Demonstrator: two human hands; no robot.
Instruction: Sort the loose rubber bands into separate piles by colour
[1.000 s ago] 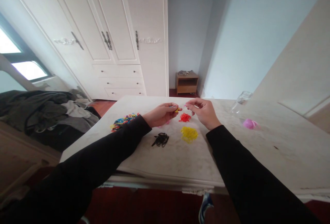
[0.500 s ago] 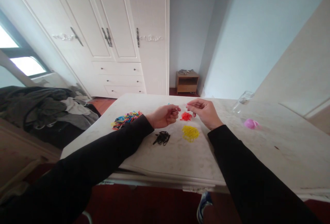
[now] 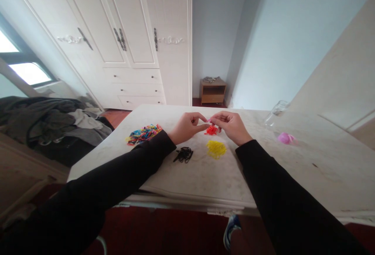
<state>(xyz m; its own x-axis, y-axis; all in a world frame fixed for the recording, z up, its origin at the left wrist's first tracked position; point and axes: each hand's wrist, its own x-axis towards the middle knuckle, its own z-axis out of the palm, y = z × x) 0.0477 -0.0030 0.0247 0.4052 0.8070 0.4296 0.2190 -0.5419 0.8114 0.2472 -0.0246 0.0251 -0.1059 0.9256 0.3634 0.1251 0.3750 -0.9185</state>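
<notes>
Above the far half of the table, my left hand (image 3: 189,126) and my right hand (image 3: 231,126) meet at the fingertips. Between them is a tiny pink rubber band (image 3: 209,121), partly covered by the fingers. My right thumb and forefinger pinch it, while my left forefinger and thumb reach its other side, tips slightly apart. Just beneath the fingers lies a heap of red rubber bands (image 3: 211,130). Nearer me are a yellow heap (image 3: 216,149) and a black heap (image 3: 184,154). A mixed-colour pile (image 3: 143,134) lies left of my left hand.
On the white table (image 3: 193,182), a clear jar (image 3: 277,113) lies tipped at the far right, with a pink object (image 3: 285,138) in front of it. Dark clothes (image 3: 49,126) are heaped at the left. A wardrobe (image 3: 172,8) and a small wooden cabinet (image 3: 213,90) stand beyond.
My left hand has moved right and its fingertips have come up to those of my right hand. A pink band now shows between them. The heaps look the same.
</notes>
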